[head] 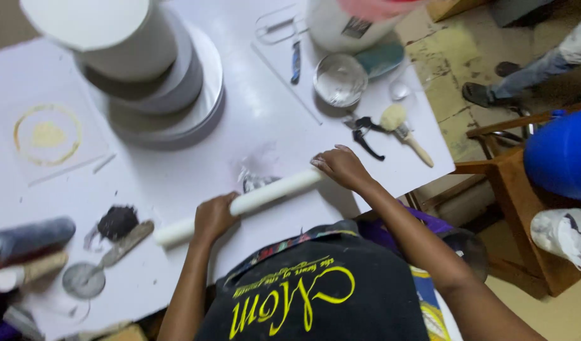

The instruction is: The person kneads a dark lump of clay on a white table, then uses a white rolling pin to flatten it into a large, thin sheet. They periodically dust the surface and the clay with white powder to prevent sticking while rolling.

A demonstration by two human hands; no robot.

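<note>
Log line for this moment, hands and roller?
left hand: on white rolling pin | right hand: on its other end | pin: flat on white table

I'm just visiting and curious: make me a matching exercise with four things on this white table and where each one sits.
Things:
1. long white rolling pin
2. stacked white round tiers
3. wooden-handled brush
4. dark powder heap

Places:
A. near the table's right edge
B. under both hands
C. far left of the table
D. near left, beside a spatula

Pairs: 1-B, 2-C, 3-A, 4-D
</note>
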